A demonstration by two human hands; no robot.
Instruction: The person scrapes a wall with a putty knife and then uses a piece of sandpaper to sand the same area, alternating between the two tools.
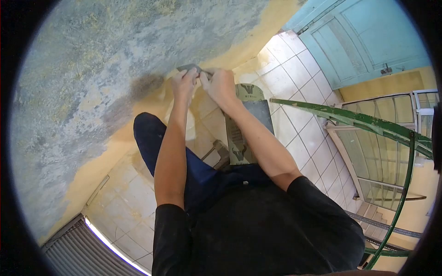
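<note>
My left hand (184, 83) and my right hand (219, 86) are close together in front of the wall, with fingers pinched. Between them is a small dark grey piece of sandpaper (189, 67), its far end sticking out past my left fingers. Just beyond is the painted wall (115, 60), its grey-blue coat patchy and worn over yellow. Below my right forearm lie sandpaper sheets (251, 91), greenish on the back with a dark bull-head print. One dark grey sheet (259, 112) lies over them. What supports the sheets is mostly hidden.
A green metal bar (340, 115) slants in from the right, close to my right arm. Behind it leans a glazed frame (380, 142) near a light-blue door (357, 41). Tiled floor (299, 83) runs along the right. A ribbed grey shutter (87, 248) is at lower left.
</note>
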